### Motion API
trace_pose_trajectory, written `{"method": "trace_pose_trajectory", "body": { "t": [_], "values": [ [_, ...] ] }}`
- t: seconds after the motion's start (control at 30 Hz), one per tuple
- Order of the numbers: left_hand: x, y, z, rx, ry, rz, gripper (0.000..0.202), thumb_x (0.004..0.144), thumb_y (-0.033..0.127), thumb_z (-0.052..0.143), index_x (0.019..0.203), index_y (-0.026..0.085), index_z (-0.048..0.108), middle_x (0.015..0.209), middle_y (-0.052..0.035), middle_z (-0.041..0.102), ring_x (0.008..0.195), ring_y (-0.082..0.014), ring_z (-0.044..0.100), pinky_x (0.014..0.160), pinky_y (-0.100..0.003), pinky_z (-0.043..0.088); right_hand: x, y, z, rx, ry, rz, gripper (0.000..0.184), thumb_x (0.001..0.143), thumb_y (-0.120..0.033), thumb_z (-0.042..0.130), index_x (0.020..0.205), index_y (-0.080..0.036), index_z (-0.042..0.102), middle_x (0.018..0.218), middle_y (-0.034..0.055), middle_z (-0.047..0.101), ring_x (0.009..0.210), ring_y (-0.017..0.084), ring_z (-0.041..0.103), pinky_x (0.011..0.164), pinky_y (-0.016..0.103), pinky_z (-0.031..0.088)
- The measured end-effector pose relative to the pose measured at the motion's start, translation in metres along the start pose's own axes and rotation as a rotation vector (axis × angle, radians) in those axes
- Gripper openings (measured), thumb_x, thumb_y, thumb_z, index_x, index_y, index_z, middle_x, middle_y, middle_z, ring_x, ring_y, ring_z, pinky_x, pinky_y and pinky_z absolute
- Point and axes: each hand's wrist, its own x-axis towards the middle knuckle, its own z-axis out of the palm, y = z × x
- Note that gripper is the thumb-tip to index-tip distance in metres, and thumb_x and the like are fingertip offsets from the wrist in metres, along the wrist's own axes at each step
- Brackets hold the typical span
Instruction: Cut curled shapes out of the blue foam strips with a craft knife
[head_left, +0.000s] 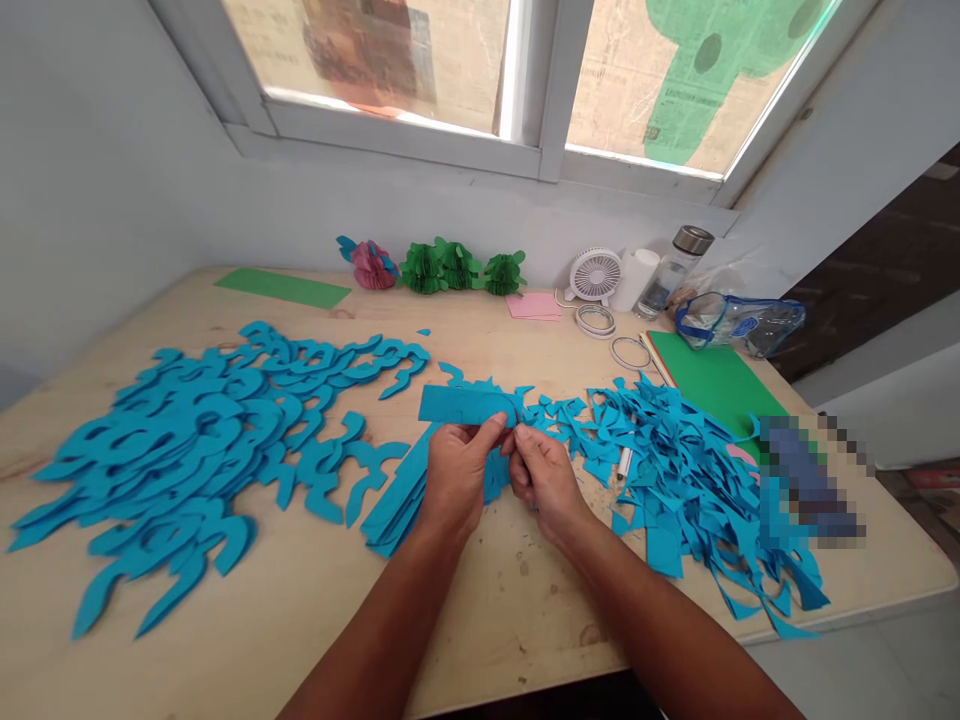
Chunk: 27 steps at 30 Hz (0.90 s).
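Observation:
My left hand [459,475] pinches a blue paper strip [450,404] near its right part, thumb on top. A curved line shows at the strip's right end. There my right hand [547,478] has its thumb and finger closed on the strip's edge, close beside the left thumb; its other fingers are curled. Under the left hand lies a stack of blue strips [394,505], partly covered by the hand and forearm. Curvy cut-out blue shapes [187,430] are heaped on the left. Blue paper scraps [675,460] form a pile on the right.
Along the wall stand green paper ornaments [457,268], a pink one [373,265], a small white fan [595,275] and a bottle [675,270]. Tape rolls [595,320], a clear pouch [750,325], green sheets [720,385] and a white marker [624,463] lie on the table [525,620].

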Motion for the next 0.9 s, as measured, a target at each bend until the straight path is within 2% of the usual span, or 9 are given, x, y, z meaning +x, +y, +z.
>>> {"method": "trace_pose_trajectory", "body": {
  "t": [0.53, 0.77, 0.9],
  "values": [
    [-0.001, 0.003, -0.002, 0.148, -0.013, 0.007, 0.029, 0.063, 0.028, 0.071, 0.043, 0.015, 0.053, 0.045, 0.0023, 0.049, 0.047, -0.0095, 0.043, 0.053, -0.024, 0.039, 0.0, 0.0, 0.0, -0.006, 0.007, 0.011, 0.043, 0.073, -0.059, 0.06, 0.064, -0.017, 0.055, 0.037, -0.0096, 0.035, 0.033, 0.005, 0.021, 0.034, 0.02, 0.014],
    [-0.002, 0.015, -0.003, 0.291, -0.073, 0.006, 0.033, 0.066, 0.028, 0.067, 0.038, 0.015, 0.055, 0.043, 0.0001, 0.052, 0.044, -0.0103, 0.044, 0.051, -0.024, 0.037, 0.002, 0.0, -0.003, -0.032, 0.009, 0.022, 0.043, 0.072, -0.059, 0.06, 0.064, -0.017, 0.055, 0.038, -0.0095, 0.035, 0.034, 0.005, 0.021, 0.034, 0.02, 0.013],
    [0.0, 0.015, -0.006, 0.311, -0.092, 0.008, 0.033, 0.066, 0.028, 0.067, 0.038, 0.016, 0.055, 0.042, 0.0001, 0.052, 0.044, -0.0105, 0.044, 0.052, -0.024, 0.039, 0.002, 0.0, -0.004, -0.041, 0.011, 0.024, 0.044, 0.072, -0.06, 0.061, 0.064, -0.017, 0.055, 0.037, -0.0091, 0.035, 0.034, 0.005, 0.021, 0.034, 0.02, 0.013]
  ]
}}
